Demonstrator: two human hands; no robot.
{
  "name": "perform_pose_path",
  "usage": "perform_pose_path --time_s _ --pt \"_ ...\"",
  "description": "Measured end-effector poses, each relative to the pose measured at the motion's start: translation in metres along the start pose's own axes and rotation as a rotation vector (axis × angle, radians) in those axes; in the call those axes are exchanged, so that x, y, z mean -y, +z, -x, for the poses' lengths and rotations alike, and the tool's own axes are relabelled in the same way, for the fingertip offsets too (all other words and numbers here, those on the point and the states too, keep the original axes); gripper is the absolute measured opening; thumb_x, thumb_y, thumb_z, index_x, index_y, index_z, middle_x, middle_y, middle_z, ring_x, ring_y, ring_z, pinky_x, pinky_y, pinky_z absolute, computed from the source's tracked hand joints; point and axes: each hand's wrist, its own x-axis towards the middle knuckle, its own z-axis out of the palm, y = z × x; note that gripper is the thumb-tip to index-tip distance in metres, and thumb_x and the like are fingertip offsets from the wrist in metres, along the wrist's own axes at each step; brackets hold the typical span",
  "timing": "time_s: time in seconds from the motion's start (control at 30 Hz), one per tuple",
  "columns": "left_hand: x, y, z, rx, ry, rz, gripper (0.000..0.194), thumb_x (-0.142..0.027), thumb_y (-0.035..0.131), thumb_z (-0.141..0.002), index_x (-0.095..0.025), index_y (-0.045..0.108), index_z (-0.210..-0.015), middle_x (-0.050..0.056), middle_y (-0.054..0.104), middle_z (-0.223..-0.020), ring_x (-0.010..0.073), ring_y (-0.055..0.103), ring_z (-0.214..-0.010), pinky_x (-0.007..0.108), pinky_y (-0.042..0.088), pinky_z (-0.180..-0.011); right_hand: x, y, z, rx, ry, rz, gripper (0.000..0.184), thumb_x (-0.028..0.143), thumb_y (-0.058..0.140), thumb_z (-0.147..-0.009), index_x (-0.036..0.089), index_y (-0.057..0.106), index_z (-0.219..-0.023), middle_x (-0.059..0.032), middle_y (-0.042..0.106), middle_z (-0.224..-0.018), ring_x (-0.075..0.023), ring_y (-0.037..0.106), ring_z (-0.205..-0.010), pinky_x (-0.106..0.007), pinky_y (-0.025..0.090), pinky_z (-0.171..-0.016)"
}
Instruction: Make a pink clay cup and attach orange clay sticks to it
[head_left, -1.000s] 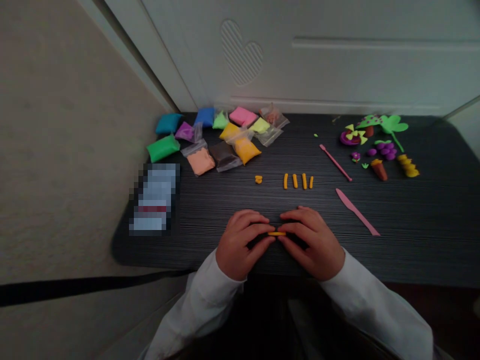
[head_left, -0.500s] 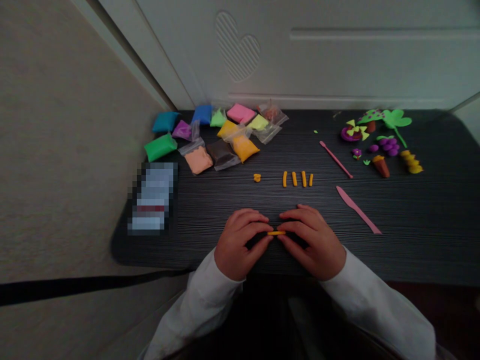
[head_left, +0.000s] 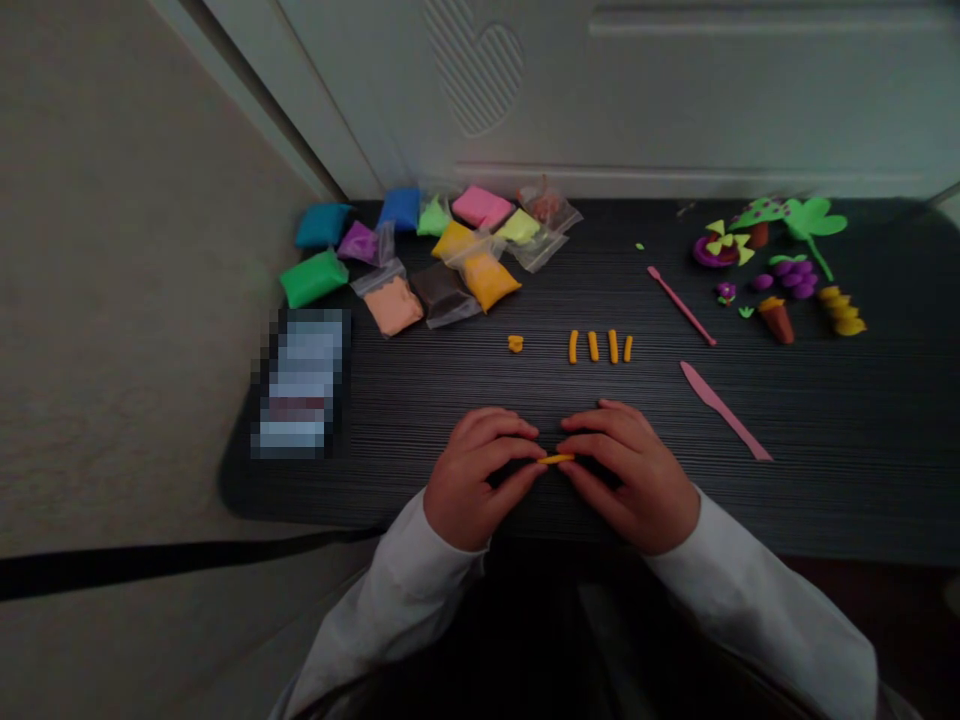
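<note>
A thin orange clay roll (head_left: 556, 459) lies crosswise between my two hands, just above the dark table. My left hand (head_left: 480, 475) pinches its left end between thumb and index finger. At the other end, the thumb and index finger of my right hand (head_left: 634, 475) close on the roll. Beyond my fingers, several short orange clay sticks (head_left: 592, 347) stand in a row, side by side. A small orange clay lump (head_left: 515, 344) sits to their left.
Bags of coloured clay (head_left: 442, 293) cluster at the back left, above a blurred phone (head_left: 304, 385). On the right lie a pink clay knife (head_left: 724, 410) and a thin pink modelling tool (head_left: 681, 305). Finished clay pieces (head_left: 795, 278) are grouped at the back right.
The whole view has shifted slightly, with the table things appearing a little higher. Both hands keep their pinch on the roll, which tilts a little more.
</note>
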Motion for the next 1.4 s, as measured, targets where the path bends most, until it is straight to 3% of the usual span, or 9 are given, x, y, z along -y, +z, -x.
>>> perform_pose_path --time_s 0.13,0.33,1.4 --pt "0.0002 0.0001 -0.0005 0.002 0.003 0.016 0.009 -0.017 0.064 -0.070 -0.018 0.066 -0.078 0.006 0.067 -0.086 0.0183 0.058 -0.088 0.036 0.047 -0.081 0.0006 0.0002 -0.0003 -0.003 -0.006 -0.001 0.023 0.026 0.057 -0.076 0.020 0.058 -0.098 -0.0064 0.064 -0.101 -0.0180 0.057 -0.096 -0.043 0.036 -0.096" --pt "-0.0009 0.0008 -0.0002 0.006 0.001 0.028 0.011 -0.020 0.065 -0.069 -0.019 0.066 -0.079 0.005 0.067 -0.085 0.0183 0.058 -0.087 0.036 0.048 -0.081 0.0002 0.0020 -0.0014 0.001 -0.036 -0.015 0.012 0.023 0.056 -0.076 0.021 0.060 -0.088 -0.0043 0.065 -0.097 -0.0166 0.058 -0.093 -0.042 0.036 -0.095" --pt "-0.0034 0.0030 0.0009 0.002 0.038 0.015 0.015 -0.018 0.064 -0.069 -0.019 0.065 -0.084 0.005 0.066 -0.088 0.0188 0.057 -0.090 0.037 0.047 -0.082 0.0022 -0.0007 -0.0002 -0.012 -0.033 -0.042 0.012 0.021 0.056 -0.076 0.021 0.059 -0.088 -0.0036 0.066 -0.094 -0.0160 0.059 -0.090 -0.042 0.036 -0.094"
